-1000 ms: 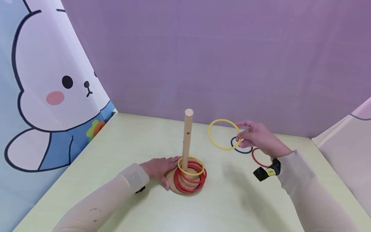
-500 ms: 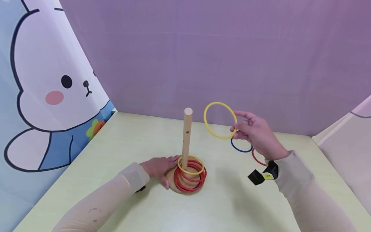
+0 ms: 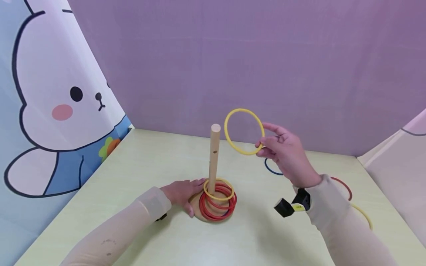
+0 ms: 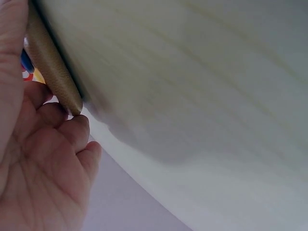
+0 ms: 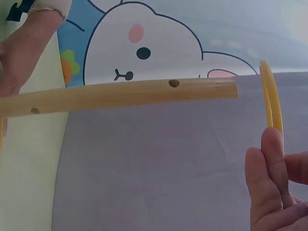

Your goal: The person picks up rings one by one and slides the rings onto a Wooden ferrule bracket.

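My right hand (image 3: 284, 151) pinches a yellow ring (image 3: 227, 127) between thumb and fingers. It holds the ring raised and tilted, just right of the top of a wooden peg (image 3: 214, 155). In the right wrist view the yellow ring (image 5: 272, 96) appears edge-on, apart from the tip of the peg (image 5: 120, 95). The peg rises from a round wooden base (image 3: 196, 210). My left hand (image 3: 181, 192) grips the base's left edge, and the left wrist view shows its fingers bent against the base rim (image 4: 55, 65). Several red rings (image 3: 216, 218) and a yellow ring (image 3: 233, 190) lie round the peg's foot.
On the table (image 3: 159, 155) to the right lie a blue ring (image 3: 271, 170), a red ring (image 3: 346, 186) and another yellow ring (image 3: 366, 215), all partly hidden by my right hand and arm. A purple backdrop (image 3: 233, 66) stands behind the table.
My right hand has lifted the yellow ring and brought it left, closer to the peg's top. The left hand keeps its place on the base.
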Motion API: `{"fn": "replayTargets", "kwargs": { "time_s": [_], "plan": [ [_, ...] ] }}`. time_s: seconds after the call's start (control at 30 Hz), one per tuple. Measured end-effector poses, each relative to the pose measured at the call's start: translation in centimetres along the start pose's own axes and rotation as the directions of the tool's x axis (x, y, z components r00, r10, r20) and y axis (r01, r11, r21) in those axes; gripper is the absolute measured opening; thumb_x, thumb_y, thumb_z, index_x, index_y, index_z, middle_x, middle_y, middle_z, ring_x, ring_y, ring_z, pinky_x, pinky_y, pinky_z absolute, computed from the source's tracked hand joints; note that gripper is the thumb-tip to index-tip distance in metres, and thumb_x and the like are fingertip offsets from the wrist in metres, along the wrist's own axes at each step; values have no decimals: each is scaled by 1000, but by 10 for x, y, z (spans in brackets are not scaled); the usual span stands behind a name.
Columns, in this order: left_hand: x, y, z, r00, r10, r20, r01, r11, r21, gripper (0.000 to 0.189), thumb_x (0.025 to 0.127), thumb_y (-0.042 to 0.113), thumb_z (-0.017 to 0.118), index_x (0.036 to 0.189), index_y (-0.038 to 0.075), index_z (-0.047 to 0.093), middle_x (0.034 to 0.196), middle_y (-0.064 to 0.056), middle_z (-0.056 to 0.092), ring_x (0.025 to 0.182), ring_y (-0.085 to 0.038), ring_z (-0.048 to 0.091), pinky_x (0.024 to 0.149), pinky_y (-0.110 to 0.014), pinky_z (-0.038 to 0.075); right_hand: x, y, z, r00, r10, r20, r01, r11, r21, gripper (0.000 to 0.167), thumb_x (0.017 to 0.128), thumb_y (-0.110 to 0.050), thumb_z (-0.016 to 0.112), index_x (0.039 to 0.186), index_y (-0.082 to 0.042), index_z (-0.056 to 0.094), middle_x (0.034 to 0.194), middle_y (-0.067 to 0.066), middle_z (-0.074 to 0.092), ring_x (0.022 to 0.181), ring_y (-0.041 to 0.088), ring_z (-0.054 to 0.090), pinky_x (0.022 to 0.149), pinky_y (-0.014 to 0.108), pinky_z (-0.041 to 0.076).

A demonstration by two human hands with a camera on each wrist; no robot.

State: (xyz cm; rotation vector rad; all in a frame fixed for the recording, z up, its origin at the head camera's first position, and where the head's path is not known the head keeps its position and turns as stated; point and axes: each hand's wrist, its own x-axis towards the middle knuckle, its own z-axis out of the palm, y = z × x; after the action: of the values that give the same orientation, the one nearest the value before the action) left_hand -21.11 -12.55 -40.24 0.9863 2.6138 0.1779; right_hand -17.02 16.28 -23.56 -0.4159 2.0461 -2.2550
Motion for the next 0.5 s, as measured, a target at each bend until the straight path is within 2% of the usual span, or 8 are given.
{"fn": "replayTargets", "kwargs": {
  "time_s": [0.17, 0.33, 0.5],
  "plan": [
    [0, 2, 1, 1000, 1, 2, -1, 1000, 11, 107, 65, 41, 86, 150, 7, 31, 156, -6, 27, 133, -30, 40, 109, -44, 33, 5, 0, 9, 1000, 5, -2, -5, 999, 35, 55, 95, 0, 52, 145, 5, 29, 82, 5, 67, 65, 11, 65, 77, 27, 56],
    [4, 1, 3, 1000, -3, 3, 3, 1000, 2, 107, 66, 41, 86, 151, 10, 29, 157, -4, 25, 136, -28, 37, 110, -43, 30, 9, 2, 18, 1000, -8, -4, 8, 1000, 27, 53, 95, 2, 50, 145, 5, 30, 81, 3, 67, 63, 9, 64, 75, 27, 56],
    [4, -1, 3, 1000, 4, 6, -4, 1000, 12, 108, 66, 41, 86, 151, 7, 28, 157, -7, 26, 135, -28, 38, 112, -43, 28, 14, 6, 28, 1000, -20, 20, 19, 999, 27, 52, 95, 2, 49, 144, 6, 31, 81, 3, 66, 64, 9, 64, 75, 27, 56]
  ]
}}
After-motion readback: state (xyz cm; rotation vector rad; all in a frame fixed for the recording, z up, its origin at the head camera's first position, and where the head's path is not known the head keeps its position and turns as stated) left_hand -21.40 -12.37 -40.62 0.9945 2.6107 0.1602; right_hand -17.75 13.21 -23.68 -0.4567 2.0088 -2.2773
